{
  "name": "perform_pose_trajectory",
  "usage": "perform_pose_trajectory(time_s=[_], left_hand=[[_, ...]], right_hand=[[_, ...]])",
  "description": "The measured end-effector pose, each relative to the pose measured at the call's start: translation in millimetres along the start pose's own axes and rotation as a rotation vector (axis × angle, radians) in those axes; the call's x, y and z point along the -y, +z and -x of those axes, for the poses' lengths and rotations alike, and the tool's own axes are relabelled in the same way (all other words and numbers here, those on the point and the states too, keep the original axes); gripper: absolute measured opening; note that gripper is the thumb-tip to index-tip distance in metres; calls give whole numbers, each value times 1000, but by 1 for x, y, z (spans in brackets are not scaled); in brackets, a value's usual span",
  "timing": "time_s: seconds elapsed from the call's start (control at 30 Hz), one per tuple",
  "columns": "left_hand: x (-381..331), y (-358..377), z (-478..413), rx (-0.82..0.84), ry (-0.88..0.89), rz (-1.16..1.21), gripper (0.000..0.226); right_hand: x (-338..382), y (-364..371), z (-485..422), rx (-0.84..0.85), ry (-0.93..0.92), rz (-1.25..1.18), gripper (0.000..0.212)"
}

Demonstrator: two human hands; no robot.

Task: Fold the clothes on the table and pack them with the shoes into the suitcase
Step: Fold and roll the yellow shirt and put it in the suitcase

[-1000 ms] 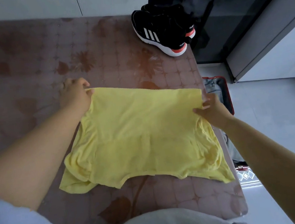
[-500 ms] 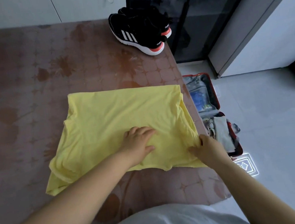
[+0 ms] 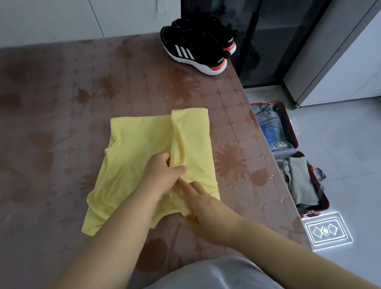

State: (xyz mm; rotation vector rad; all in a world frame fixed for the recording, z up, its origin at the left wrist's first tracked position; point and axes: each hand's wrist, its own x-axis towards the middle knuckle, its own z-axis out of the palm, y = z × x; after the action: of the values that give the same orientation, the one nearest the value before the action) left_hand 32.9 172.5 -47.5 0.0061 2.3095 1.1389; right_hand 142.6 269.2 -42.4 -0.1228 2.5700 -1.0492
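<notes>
A yellow shirt (image 3: 137,156) lies in the middle of the table (image 3: 34,117), its right part folded over as a narrow flap. My left hand (image 3: 162,175) rests on the shirt's centre; its fingers curl into the flap's edge and the thumb lies on top. My right hand (image 3: 200,204) presses straight fingers on the shirt's near hem. A pair of black sneakers (image 3: 198,47) with white stripes sits at the table's far right corner. The red suitcase (image 3: 292,127) lies open on the floor to the right, with grey clothes (image 3: 299,178) inside.
The table's right edge runs just beside the suitcase. A dark glass cabinet (image 3: 265,23) stands behind the sneakers, and a white wall (image 3: 44,15) lines the far side. A small patterned mat (image 3: 326,230) lies on the floor near the suitcase.
The shirt's right side has been folded over toward the left into a narrow flap. My left hand has shifted to the flap's edge, and my right hand has moved left along the hem.
</notes>
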Motion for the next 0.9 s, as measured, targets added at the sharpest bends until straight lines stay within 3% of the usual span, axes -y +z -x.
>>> perform_pose_trajectory(time_s=[0.07,0.13,0.2,0.3,0.43,0.53,0.73,0.83,0.9], left_hand=[[17,-9,6,-92,-35,73,19],[35,-18,9,-173,-92,158,35],[49,-24,11,-228,-129,184,41],[60,-25,19,-196,-101,186,42],[64,-16,32,-29,-6,43,63],[61,-10,39,29,84,-31,68],[72,-14,39,-2,103,-30,70],[79,-18,38,-17,106,-10,70],[82,-25,38,-31,118,26,70]], right_hand=[[2,2,3,145,-46,-7,61],[0,-3,0,216,-42,-33,41],[-5,-13,-14,145,23,-78,23],[-15,-37,-58,-128,114,-105,16],[-19,-67,-131,-281,147,93,27],[-14,-73,-173,-246,174,288,41],[-32,-68,-208,-65,365,682,68],[-34,-78,-213,-30,322,633,41],[-30,-85,-216,-76,249,373,13]])
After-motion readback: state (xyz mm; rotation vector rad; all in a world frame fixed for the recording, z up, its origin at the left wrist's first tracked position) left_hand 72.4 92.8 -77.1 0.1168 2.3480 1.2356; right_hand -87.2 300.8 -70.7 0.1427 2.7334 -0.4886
